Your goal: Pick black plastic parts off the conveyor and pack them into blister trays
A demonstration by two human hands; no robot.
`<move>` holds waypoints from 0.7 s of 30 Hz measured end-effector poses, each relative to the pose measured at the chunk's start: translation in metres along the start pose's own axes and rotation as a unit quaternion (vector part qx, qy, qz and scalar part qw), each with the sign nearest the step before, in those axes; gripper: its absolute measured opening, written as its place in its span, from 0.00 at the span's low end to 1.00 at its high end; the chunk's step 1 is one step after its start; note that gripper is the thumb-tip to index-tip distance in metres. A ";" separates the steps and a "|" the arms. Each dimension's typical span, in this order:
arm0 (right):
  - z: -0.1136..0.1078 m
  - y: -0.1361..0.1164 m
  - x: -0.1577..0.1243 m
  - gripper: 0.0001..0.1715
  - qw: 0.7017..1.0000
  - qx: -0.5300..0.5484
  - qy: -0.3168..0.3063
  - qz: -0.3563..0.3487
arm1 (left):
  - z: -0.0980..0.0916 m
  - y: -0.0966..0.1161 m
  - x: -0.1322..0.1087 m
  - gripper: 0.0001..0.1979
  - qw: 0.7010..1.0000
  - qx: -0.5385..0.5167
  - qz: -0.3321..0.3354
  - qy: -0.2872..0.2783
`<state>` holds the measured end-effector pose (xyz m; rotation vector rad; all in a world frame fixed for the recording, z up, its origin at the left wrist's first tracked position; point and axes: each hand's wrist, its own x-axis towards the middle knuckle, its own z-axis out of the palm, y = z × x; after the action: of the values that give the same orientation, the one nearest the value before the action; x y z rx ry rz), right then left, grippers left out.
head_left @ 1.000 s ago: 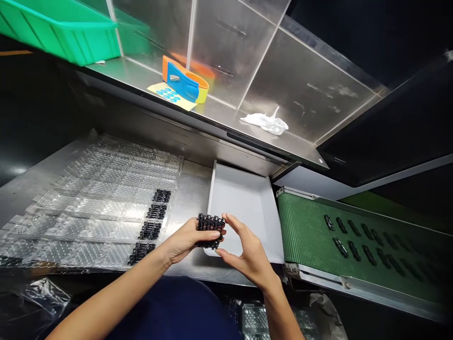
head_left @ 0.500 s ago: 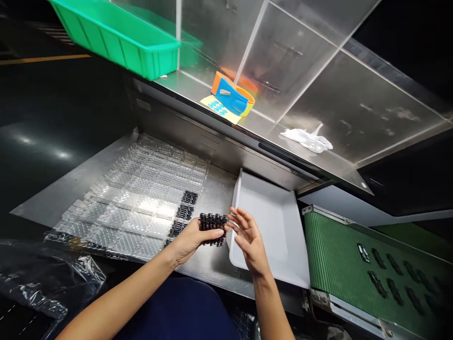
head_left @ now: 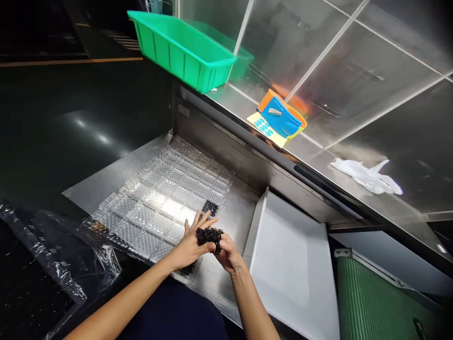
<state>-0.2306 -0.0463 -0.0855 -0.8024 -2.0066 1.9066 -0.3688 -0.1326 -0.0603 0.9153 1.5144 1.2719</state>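
Observation:
A bunch of small black plastic parts [head_left: 209, 235] sits between both my hands, just above the steel bench. My left hand [head_left: 191, 243] holds them from the left with its fingers partly spread over the clear blister tray [head_left: 159, 203]. My right hand [head_left: 228, 252] is curled under and around the parts from the right. One filled black pocket [head_left: 210, 208] of the tray shows just beyond my left fingers; the rest near my hands are hidden.
A white tray [head_left: 293, 264] lies right of my hands, and a green conveyor belt [head_left: 375, 302] beyond it. On the upper steel shelf stand a green bin [head_left: 180, 47], an orange-and-blue tool [head_left: 281, 115] and a white glove [head_left: 366, 174]. Crumpled plastic film [head_left: 60, 255] lies left.
My view has swung left, so the conveyor has slid mostly out of sight. Both hands carried the black parts left to the tray's edge, and my right hand closed onto them.

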 end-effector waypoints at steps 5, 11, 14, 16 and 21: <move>-0.036 0.028 0.077 0.23 0.977 -0.195 0.087 0.014 | -0.022 -0.014 0.009 0.42 0.991 -0.011 -0.102 0.080; -0.085 0.058 0.155 0.18 0.909 -0.401 0.105 0.039 | -0.052 0.021 -0.007 0.31 0.981 -0.052 -0.091 0.165; -0.084 0.070 0.168 0.19 0.886 -0.456 0.080 0.033 | -0.059 0.036 -0.016 0.29 0.977 -0.055 -0.083 0.187; -0.078 0.077 0.169 0.23 0.874 -0.479 0.073 0.029 | -0.059 0.042 -0.021 0.29 0.976 -0.056 -0.080 0.193; -0.062 0.095 0.161 0.42 0.864 -0.499 0.059 0.032 | -0.053 0.060 -0.034 0.30 0.977 -0.054 -0.087 0.187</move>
<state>-0.3080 0.0926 -0.2015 -1.1467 -2.8611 0.6640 -0.4109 -0.1689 0.0067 0.4775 1.7514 1.4359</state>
